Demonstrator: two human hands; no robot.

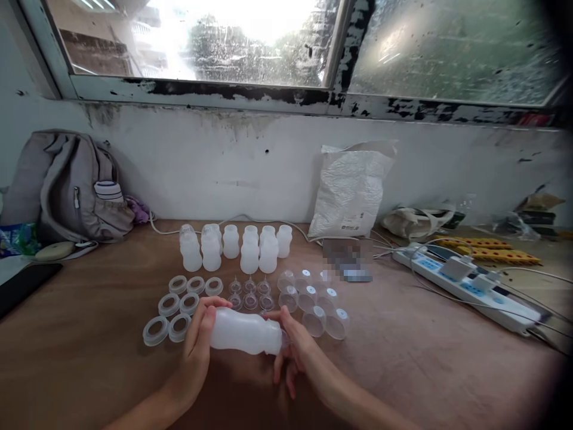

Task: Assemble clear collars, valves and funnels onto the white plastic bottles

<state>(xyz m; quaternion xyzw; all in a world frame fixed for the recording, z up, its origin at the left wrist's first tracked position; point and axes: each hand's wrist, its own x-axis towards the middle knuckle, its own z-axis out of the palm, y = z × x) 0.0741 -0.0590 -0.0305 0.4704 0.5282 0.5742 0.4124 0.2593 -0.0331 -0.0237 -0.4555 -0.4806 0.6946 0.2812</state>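
Observation:
A white translucent plastic bottle [245, 331] lies sideways just above the brown table [89, 358], held between both hands. My left hand [197, 346] grips its base end. My right hand [293, 349] holds its neck end, fingers around the mouth. Behind the bottle lie several white screw rings [179, 304], several small clear teats [249, 294] and several clear dome caps [313, 301]. Farther back stand several more white bottles [237, 246] in a cluster.
A grey backpack [67, 185] rests at the back left against the wall. A white plastic bag [351, 188] leans on the wall at centre right. A power strip [470, 286] with plugs and cables lies at the right. A dark flat object [22, 286] sits at the left edge.

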